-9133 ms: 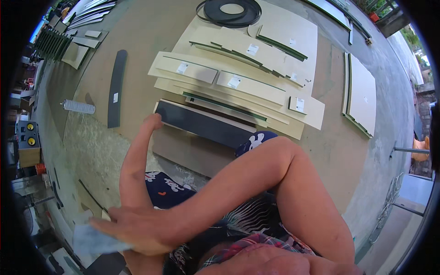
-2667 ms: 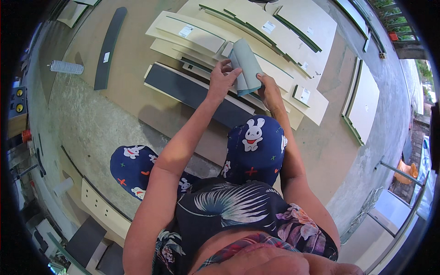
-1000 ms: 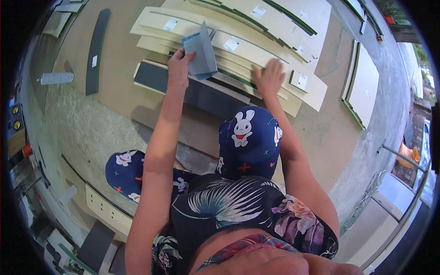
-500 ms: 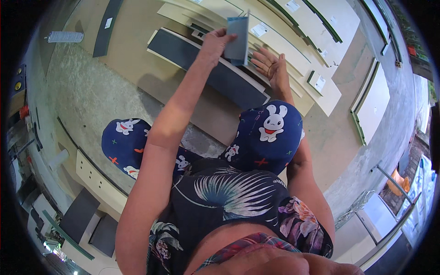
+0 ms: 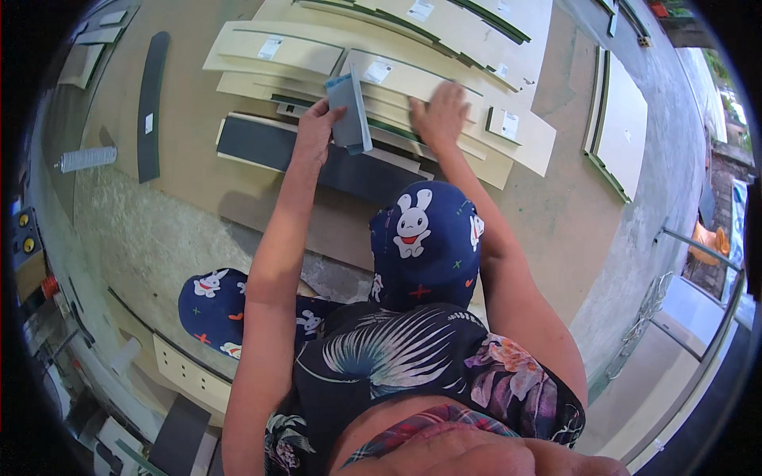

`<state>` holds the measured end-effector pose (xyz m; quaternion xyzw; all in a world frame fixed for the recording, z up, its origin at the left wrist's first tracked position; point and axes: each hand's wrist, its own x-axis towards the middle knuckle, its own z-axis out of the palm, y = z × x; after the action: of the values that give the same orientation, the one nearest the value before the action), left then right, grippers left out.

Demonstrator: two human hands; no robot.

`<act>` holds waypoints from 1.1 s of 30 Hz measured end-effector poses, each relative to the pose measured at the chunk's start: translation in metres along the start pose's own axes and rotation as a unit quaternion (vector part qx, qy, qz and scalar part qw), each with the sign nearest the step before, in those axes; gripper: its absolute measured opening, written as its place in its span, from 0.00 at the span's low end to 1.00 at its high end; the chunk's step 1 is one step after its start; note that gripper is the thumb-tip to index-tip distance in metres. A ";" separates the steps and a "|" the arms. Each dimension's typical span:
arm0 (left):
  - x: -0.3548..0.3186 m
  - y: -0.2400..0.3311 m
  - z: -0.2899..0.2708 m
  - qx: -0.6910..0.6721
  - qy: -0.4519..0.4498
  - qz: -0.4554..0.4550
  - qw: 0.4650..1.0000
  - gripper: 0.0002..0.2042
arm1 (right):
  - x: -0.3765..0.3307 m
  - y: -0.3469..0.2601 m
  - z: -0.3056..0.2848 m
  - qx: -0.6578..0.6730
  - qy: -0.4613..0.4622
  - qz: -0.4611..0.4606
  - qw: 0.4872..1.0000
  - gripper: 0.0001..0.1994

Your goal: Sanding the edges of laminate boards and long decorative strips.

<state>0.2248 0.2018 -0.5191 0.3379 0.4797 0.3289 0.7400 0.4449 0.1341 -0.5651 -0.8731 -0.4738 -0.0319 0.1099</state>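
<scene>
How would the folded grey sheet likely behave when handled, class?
Probably light: the left hand alone holds the folded grey sheet up. Fairly stiff, perhaps, since it sticks out from the grip without obvious droop. Looking thin, it may flex if pushed.

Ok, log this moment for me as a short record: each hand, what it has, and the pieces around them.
Left hand: gripping a folded blue-grey sheet
Right hand: open, fingers spread, holding nothing; above the pale panels, contact unclear
Pale panels: overlapping, several with white labels
Dark panel: long, on the near side of the pale panels
Small pale block: labelled, to the right of the right hand
Dark strip: off to the left, one label
Grey can: left of the dark strip
</scene>
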 end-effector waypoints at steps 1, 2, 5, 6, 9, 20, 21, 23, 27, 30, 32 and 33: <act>0.000 -0.001 0.000 0.013 0.003 -0.020 1.000 0.11 | 0.002 -0.010 0.003 0.025 -0.012 -0.072 0.997 0.40; 0.000 -0.004 0.001 0.015 0.000 -0.017 1.000 0.11 | 0.003 -0.017 0.004 0.050 -0.026 -0.142 0.988 0.39; -0.002 -0.007 0.000 -0.001 -0.004 -0.002 1.000 0.10 | 0.003 -0.026 0.005 0.069 -0.058 -0.282 0.955 0.37; -0.002 -0.008 -0.002 -0.017 -0.005 -0.003 1.000 0.10 | 0.002 -0.023 0.004 0.062 -0.068 -0.271 0.958 0.37; 0.002 -0.005 -0.011 -0.028 0.005 0.007 1.000 0.09 | -0.001 0.001 -0.003 0.064 -0.006 -0.188 0.980 0.36; 0.001 -0.018 -0.008 -0.018 0.034 -0.025 0.999 0.07 | -0.016 0.040 -0.011 0.029 -0.019 -0.045 0.998 0.35; 0.001 -0.019 -0.005 -0.008 0.020 -0.015 1.000 0.07 | -0.017 0.033 -0.010 0.034 -0.001 -0.073 0.997 0.34; 0.002 -0.019 -0.003 0.065 0.005 -0.009 0.998 0.16 | -0.021 0.018 -0.009 0.048 -0.038 -0.141 0.988 0.33; -0.003 -0.020 0.000 0.089 0.027 0.033 0.995 0.15 | -0.025 -0.011 -0.015 0.199 -0.220 -0.242 0.924 0.21; -0.001 -0.019 0.002 0.116 0.039 0.041 0.992 0.14 | -0.027 -0.018 -0.026 0.627 -0.369 0.089 0.680 0.27; 0.000 -0.022 0.006 0.072 0.060 -0.002 0.996 0.15 | -0.029 -0.022 -0.033 0.660 -0.401 0.064 0.632 0.28; 0.000 -0.023 0.008 0.072 0.071 -0.002 0.995 0.16 | -0.030 -0.023 -0.037 0.648 -0.440 0.046 0.620 0.27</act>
<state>0.2360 0.1879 -0.5356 0.3647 0.5543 0.3153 0.6785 0.4113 0.1133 -0.5305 -0.5055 -0.3224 0.6768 0.4272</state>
